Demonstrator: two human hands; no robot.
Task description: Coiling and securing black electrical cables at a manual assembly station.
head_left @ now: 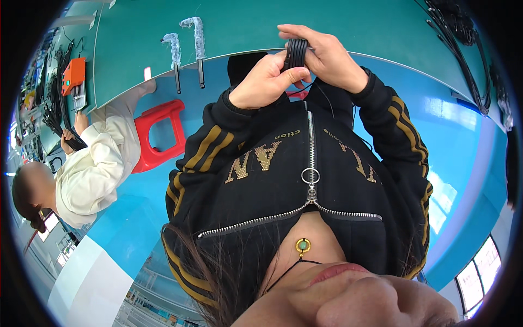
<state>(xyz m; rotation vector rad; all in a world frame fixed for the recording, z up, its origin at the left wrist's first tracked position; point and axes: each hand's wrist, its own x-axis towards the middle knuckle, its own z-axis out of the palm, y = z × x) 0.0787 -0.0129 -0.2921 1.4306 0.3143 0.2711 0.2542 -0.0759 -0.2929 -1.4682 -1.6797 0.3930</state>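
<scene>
Over the front edge of the green table, a coil of black cable [296,53] is held between both hands. My left hand [261,80] is closed on the coil's lower left side, its thumb across the front. My right hand [333,59] grips the coil from the right, with its upper fingers reaching past the top of it. A loose length of the cable drops below the hands in front of the black jacket.
Two hooked pieces wrapped in clear film [199,41] lie at the table edge [131,32], black ends overhanging. Bundled black cables [463,71] lie right. A red stool [143,143] stands left, near a co-worker in white [95,163] handling cables beside an orange device [74,75].
</scene>
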